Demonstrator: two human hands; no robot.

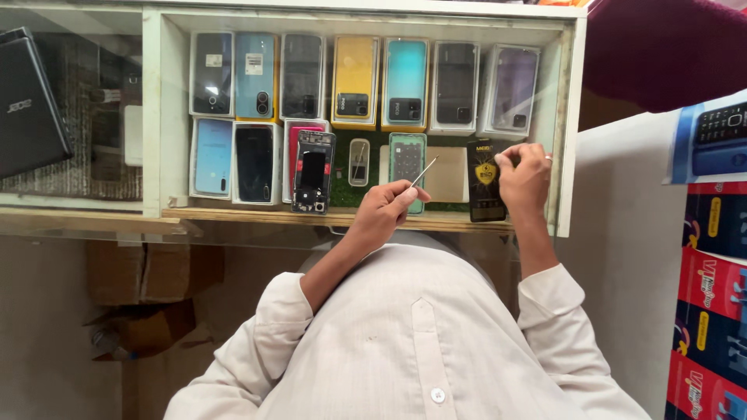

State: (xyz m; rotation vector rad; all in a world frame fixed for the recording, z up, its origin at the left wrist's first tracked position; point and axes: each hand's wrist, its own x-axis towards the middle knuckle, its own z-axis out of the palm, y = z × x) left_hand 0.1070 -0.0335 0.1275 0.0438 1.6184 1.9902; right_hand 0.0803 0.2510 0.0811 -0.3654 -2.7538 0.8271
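Left hand point(383, 208) pinching tweezers point(424, 172) — right hand point(523, 176) pinching black pack point(485, 183).
Tweezers at 11 o'clock of pack: probably light, stiff, slippery — best gripped mid-shaft.

A phone shop: boxed phones point(354, 82) fill a glass counter point(78, 225).

Cream buttoned shirt, long sleeves pushed up the forearms; ring on right-hand fingers point(547, 158)

Boxed phones point(354, 80), back row: seven. Boxed phones point(214, 155), front row: three. Opened phone frames point(313, 171): one; black flat packets point(485, 180): one; laptops point(27, 101): one.
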